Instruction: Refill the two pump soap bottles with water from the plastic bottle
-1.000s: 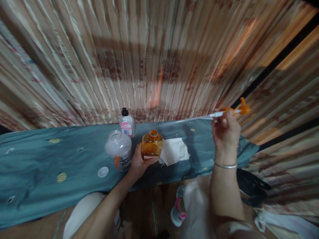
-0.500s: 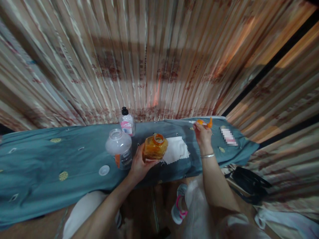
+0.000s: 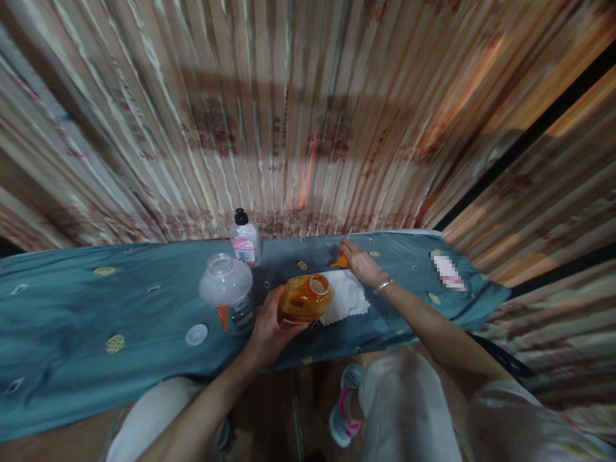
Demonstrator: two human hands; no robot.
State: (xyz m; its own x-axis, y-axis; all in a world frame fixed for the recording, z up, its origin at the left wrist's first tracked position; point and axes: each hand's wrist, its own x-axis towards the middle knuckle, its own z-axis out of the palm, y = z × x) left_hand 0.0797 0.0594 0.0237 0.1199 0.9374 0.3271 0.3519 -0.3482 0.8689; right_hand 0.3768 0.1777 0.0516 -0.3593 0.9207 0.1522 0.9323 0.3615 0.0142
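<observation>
My left hand (image 3: pixel 270 326) is wrapped round an amber bottle (image 3: pixel 301 299), tilted to the right with its uncapped mouth facing up and right. Behind and to the right of it, my right hand (image 3: pixel 363 262) is closed on an orange pump head (image 3: pixel 339 260), whose pale tube (image 3: pixel 350 232) points upward. Beneath that hand and beside the bottle lies a white cloth (image 3: pixel 345 296) with a zigzag edge. Left of my left hand stands a clear wide-bellied jar (image 3: pixel 226 289) with an open neck. A white round lid (image 3: pixel 197 334) lies flat near it.
A clear bottle with a black cap (image 3: pixel 244 239) stands behind the jar. The long bench wears a dark green patterned cloth (image 3: pixel 62 308). At its right end lies a blurred-out flat item (image 3: pixel 447 271). A pleated curtain (image 3: pixel 269 115) hangs behind.
My right hand has moved left with the orange pump head, from the far right to above the white cloth. The amber bottle has tipped further to the right in my left hand.
</observation>
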